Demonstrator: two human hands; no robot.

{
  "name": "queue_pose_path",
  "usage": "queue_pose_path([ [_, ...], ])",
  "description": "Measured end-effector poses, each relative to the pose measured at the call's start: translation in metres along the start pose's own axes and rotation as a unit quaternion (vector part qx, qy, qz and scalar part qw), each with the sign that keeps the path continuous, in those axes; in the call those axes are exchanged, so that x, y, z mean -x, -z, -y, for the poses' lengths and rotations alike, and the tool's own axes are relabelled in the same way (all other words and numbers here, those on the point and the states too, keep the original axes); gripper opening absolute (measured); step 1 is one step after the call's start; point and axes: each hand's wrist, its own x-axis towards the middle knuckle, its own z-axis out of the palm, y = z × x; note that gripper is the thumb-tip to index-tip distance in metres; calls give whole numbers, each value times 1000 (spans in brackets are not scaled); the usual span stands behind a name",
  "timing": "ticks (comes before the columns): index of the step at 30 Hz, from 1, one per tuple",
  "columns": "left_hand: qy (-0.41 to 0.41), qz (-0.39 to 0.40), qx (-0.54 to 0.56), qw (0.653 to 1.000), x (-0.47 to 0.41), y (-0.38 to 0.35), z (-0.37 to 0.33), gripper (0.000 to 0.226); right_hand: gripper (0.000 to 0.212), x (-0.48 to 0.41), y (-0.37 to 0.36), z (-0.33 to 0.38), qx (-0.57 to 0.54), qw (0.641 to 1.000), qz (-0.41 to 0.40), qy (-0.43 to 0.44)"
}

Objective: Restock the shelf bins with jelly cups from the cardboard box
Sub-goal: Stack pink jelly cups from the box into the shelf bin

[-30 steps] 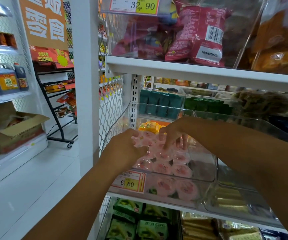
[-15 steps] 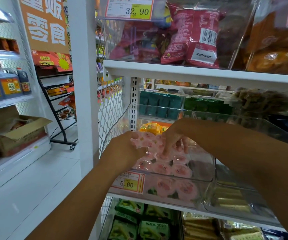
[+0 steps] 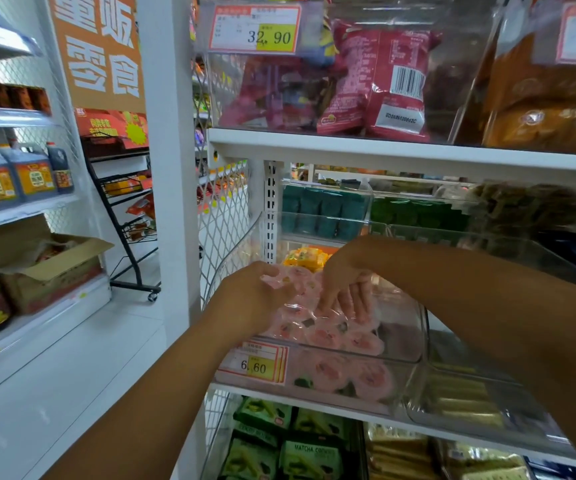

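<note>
Pink jelly cups (image 3: 328, 336) piled in a clear shelf bin (image 3: 421, 327), left hand (image 3: 248, 303) curled around the topmost cups, right hand (image 3: 343, 282) with fingers straight, pressing on the pile, 6.60 price tag (image 3: 257, 365) in front, matcha cookie packs (image 3: 309, 455) below.

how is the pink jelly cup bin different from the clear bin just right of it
The jelly cup bin holds round pink jelly cups; the right bin holds pale yellow packs. The jelly cup bin has a price tag reading 6,60 on its front; none shows on the right bin. The left hand and right hand are in the jelly cup bin, not the right bin. Both are clear plastic on one shelf.
</note>
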Motion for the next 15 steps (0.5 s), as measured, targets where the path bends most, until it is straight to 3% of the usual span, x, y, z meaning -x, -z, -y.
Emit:
queue_pose_path([
  [2,2,-13,47,999,1,5,-5,47,29,17,0,9,-59,991,-33,115],
  [5,23,-34,98,994,4,9,-13,39,59,39,-18,22,-203,936,5,287],
  [7,29,-40,135,990,7,10,-18,35,49,43,-40,30,-274,895,-36,349],
  [9,20,-39,148,988,12,11,-21,39,26,41,-55,38,-330,861,-124,367],
  [11,1,-30,120,992,19,16,-22,43,13,40,-59,40,-371,839,-137,373],
  [15,-127,-61,-83,987,44,30,1,46,18,39,-54,41,-376,874,-112,287],
])
